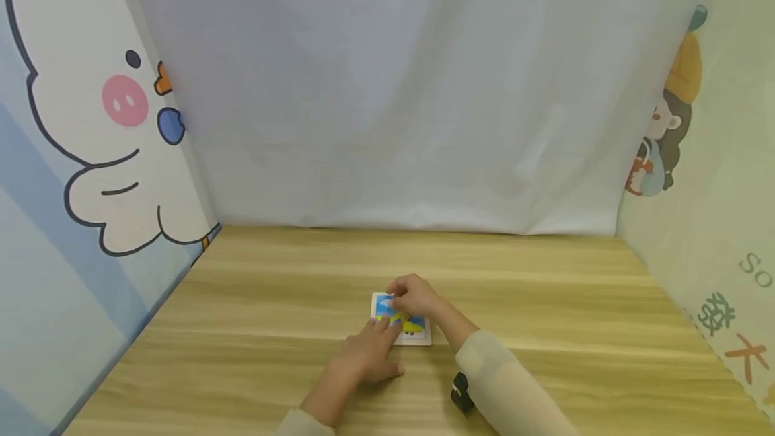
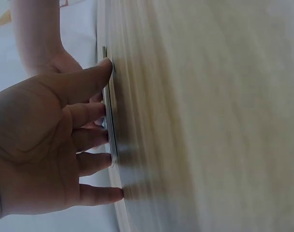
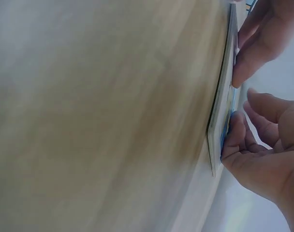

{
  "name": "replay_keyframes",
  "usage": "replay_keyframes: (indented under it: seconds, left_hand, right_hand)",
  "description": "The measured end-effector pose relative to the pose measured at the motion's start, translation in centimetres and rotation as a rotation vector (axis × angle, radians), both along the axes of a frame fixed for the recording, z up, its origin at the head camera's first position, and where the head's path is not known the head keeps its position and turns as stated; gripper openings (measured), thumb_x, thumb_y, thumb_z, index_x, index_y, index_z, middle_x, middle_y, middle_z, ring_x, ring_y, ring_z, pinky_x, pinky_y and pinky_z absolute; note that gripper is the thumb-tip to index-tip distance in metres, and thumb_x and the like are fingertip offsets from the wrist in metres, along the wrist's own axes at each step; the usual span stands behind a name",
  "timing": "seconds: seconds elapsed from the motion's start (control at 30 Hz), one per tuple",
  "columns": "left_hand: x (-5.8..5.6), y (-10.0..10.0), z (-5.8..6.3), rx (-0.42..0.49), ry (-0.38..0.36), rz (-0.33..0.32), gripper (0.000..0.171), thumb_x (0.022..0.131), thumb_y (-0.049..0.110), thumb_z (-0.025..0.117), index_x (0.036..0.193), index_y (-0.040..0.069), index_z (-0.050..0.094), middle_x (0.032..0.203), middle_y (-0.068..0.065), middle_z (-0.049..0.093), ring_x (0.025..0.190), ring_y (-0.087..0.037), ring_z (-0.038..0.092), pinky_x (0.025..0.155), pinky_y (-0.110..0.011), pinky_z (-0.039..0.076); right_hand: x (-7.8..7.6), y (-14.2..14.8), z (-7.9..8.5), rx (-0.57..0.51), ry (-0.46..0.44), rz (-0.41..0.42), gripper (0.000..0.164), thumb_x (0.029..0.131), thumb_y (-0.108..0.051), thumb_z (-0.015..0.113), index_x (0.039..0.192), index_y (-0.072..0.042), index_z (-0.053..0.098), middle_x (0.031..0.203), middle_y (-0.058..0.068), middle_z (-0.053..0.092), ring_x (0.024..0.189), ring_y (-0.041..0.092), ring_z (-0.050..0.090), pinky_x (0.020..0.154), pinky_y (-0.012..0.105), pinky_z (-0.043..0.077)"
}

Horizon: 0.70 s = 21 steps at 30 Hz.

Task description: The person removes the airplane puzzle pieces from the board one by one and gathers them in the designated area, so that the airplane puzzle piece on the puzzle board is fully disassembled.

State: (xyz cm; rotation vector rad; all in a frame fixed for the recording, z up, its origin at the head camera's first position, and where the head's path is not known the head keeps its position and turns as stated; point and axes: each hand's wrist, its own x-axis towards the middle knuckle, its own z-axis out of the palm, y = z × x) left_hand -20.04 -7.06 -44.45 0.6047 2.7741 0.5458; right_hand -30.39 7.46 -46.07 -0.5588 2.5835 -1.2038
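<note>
A small square picture board [image 1: 426,340] lies flat on the table, with a white border, blue sky and yellow shapes. The left hand [image 1: 371,350] rests at its lower left with straight, spread fingers, the fingertips over the picture. In the left wrist view the thumb [image 2: 91,82] reaches the board's near edge [image 2: 110,111]. The right hand [image 1: 416,296] bends over the upper part of the board. In the right wrist view its curled fingers [image 3: 235,137] touch the picture side, while the thumb [image 3: 265,104] stands just above. No held thing shows between them. Both hands hide part of the picture.
The wood-grain table [image 1: 242,328] surrounds the board. A small black device [image 1: 462,392] is beside the right sleeve [image 1: 508,382], partly covered by it. A white curtain [image 1: 387,99] closes off the back, and printed walls [image 1: 72,173] stand at both sides.
</note>
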Motion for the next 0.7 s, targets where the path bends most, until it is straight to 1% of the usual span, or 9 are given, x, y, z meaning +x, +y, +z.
replay_keyframes:
  seconds: [0.07, 0.17, 0.3, 0.4, 0.57, 0.7]
  left_hand:
    - [-0.14, -0.10, 0.04, 0.011, -0.007, -0.004, 0.071, 0.080, 0.036, 0.070, 0.139, 0.007, 0.043, 0.147, -0.019, 0.028, 0.132, -0.042, 0.023, 0.091, -0.071, 0.027]
    - [-0.33, -0.26, 0.00, 0.017, -0.021, -0.007, 0.071, 0.080, 0.037, 0.070, 0.139, 0.008, 0.043, 0.147, -0.018, 0.028, 0.133, -0.041, 0.022, 0.091, -0.071, 0.025]
    - [-0.39, -0.31, -0.02, 0.023, -0.044, -0.027, 0.073, 0.079, 0.039, 0.071, 0.139, 0.008, 0.043, 0.147, -0.018, 0.029, 0.132, -0.043, 0.023, 0.091, -0.072, 0.024]
    - [-0.45, -0.35, -0.08, 0.031, -0.052, -0.036, 0.073, 0.078, 0.039, 0.071, 0.138, 0.007, 0.044, 0.146, -0.019, 0.030, 0.131, -0.045, 0.023, 0.090, -0.073, 0.024]
    - [-0.80, -0.54, -0.20, 0.045, -0.044, -0.042, 0.073, 0.078, 0.039, 0.072, 0.138, 0.008, 0.045, 0.146, -0.020, 0.029, 0.131, -0.046, 0.023, 0.089, -0.074, 0.024]
    - [-0.99, -0.49, -0.10, 0.054, -0.050, -0.047, 0.073, 0.078, 0.039, 0.072, 0.138, 0.008, 0.045, 0.146, -0.020, 0.029, 0.131, -0.046, 0.022, 0.088, -0.075, 0.023]
  right_hand:
    - [-0.32, -0.27, -0.03, 0.052, 0.029, 0.009, 0.018, 0.083, -0.004, 0.067, 0.101, -0.002, 0.065, 0.086, 0.003, 0.058, 0.081, 0.018, 0.054, 0.071, 0.031, 0.049]
    - [-0.59, -0.46, -0.01, 0.082, 0.039, 0.024, 0.017, 0.080, -0.003, 0.070, 0.097, -0.003, 0.066, 0.085, 0.003, 0.058, 0.079, 0.018, 0.055, 0.066, 0.029, 0.050]
    - [-0.68, -0.38, -0.03, 0.069, -0.020, 0.014, 0.017, 0.078, -0.002, 0.072, 0.094, -0.004, 0.065, 0.084, 0.004, 0.058, 0.078, 0.019, 0.055, 0.062, 0.029, 0.051]
    - [-0.78, -0.34, -0.21, 0.074, -0.026, 0.014, 0.018, 0.077, -0.005, 0.074, 0.093, -0.006, 0.065, 0.083, 0.002, 0.057, 0.078, 0.017, 0.054, 0.065, 0.029, 0.049]
    - [-0.84, -0.54, -0.22, 0.107, 0.010, 0.015, 0.020, 0.076, -0.007, 0.075, 0.093, -0.009, 0.064, 0.083, 0.003, 0.054, 0.079, 0.018, 0.052, 0.071, 0.033, 0.047]
    - [-0.75, -0.60, 0.01, 0.102, -0.015, -0.003, 0.020, 0.078, -0.004, 0.073, 0.094, -0.009, 0.063, 0.086, 0.005, 0.053, 0.080, 0.020, 0.052, 0.068, 0.033, 0.049]
